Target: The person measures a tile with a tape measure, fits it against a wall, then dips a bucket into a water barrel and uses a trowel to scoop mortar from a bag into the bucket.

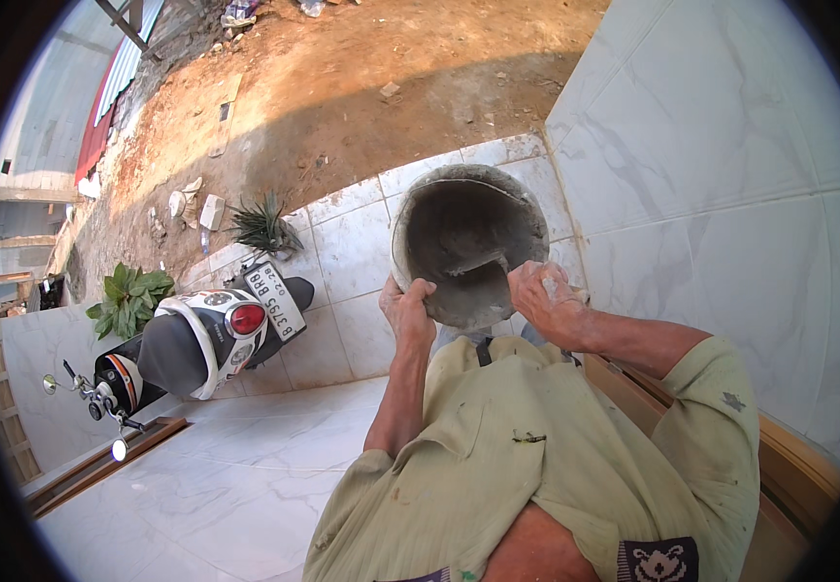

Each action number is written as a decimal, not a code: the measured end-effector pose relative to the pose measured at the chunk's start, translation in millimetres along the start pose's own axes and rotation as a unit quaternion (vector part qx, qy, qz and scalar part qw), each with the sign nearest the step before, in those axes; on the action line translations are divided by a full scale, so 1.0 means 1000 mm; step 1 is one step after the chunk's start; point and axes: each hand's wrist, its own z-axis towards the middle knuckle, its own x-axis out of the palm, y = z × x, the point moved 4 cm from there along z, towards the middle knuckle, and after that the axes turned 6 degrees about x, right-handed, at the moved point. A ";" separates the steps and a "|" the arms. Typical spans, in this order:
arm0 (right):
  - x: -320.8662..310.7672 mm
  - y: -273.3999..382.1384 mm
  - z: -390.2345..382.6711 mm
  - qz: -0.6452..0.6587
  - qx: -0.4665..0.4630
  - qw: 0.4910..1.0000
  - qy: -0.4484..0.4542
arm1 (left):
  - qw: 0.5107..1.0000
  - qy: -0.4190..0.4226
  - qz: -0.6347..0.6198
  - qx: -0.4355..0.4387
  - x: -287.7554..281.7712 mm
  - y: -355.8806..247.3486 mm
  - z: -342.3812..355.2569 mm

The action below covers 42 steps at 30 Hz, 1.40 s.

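A round bucket (pixel 527 194) caked with grey cement stands tilted in front of me, with its mouth toward me. My left hand (pixel 408 307) is closed on its near left rim, thumb over the edge. At the near right of the mouth, my right hand (pixel 548 299) is wrapped round the handle of what looks like a trowel (pixel 483 262). The tool's bent metal shank reaches into the bucket, and its cement-covered blade blends with the grey inside. Wet-looking grey mortar (pixel 473 299) coats the bucket's near inner side. Pale smears mark my right fingers.
White tiled floor (pixel 354 242) lies beneath the bucket. A marble-patterned tiled wall (pixel 701 145) rises close on my right. To the left stands a parked scooter (pixel 182 344), with a spiky plant (pixel 263 223) and a leafy plant (pixel 131 296) nearby. Bare earth (pixel 391 87) stretches beyond the tiles.
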 end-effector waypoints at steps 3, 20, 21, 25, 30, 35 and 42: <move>0.009 -0.044 0.016 0.006 0.010 1.000 0.006 | 1.000 0.002 -0.003 0.004 0.012 -0.011 0.037; 0.125 -0.177 0.137 0.022 0.023 0.999 -0.009 | 0.996 -0.077 -0.029 0.038 0.120 -0.031 0.187; 0.123 -0.197 0.146 -0.008 0.029 0.997 -0.070 | 0.995 -0.085 -0.020 0.046 0.126 -0.027 0.193; 0.184 -0.238 0.199 -0.028 0.129 0.991 0.030 | 0.994 -0.097 -0.005 0.052 0.174 -0.028 0.225; 0.217 -0.273 0.204 0.029 0.050 0.997 -0.049 | 0.991 -0.113 -0.032 0.058 0.228 -0.042 0.261; 0.222 -0.311 0.188 0.004 -0.002 0.998 -0.070 | 0.987 -0.137 -0.065 0.049 0.253 -0.035 0.296; 0.254 -0.372 0.264 -0.013 0.078 0.997 -0.009 | 0.994 -0.083 -0.021 0.071 0.297 -0.054 0.352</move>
